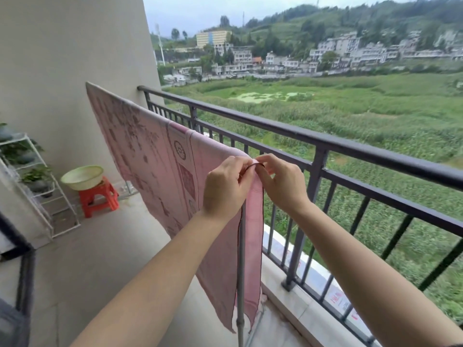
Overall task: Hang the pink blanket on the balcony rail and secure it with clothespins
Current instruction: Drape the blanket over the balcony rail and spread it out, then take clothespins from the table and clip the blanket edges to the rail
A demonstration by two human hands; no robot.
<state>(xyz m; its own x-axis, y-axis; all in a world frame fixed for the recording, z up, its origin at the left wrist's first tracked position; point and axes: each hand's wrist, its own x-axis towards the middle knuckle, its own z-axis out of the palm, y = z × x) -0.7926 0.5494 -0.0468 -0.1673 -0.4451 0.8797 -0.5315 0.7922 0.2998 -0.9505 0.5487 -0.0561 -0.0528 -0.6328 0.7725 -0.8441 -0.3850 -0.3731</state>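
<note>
left hand (226, 186) grip, right hand (281, 182) grip: pinching pink blanket (150, 156) edge | balcony rail (350, 146) near

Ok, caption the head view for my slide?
Both hands pinch the pink blanket edge over a drying rack beside the balcony railing.

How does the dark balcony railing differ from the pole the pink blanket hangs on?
The balcony railing is dark, thick and bare; the drying rack pole is pale grey, thin and carries the pink blanket. The railing stands at the balcony edge, the pole just inside it. Both look metal.
</note>
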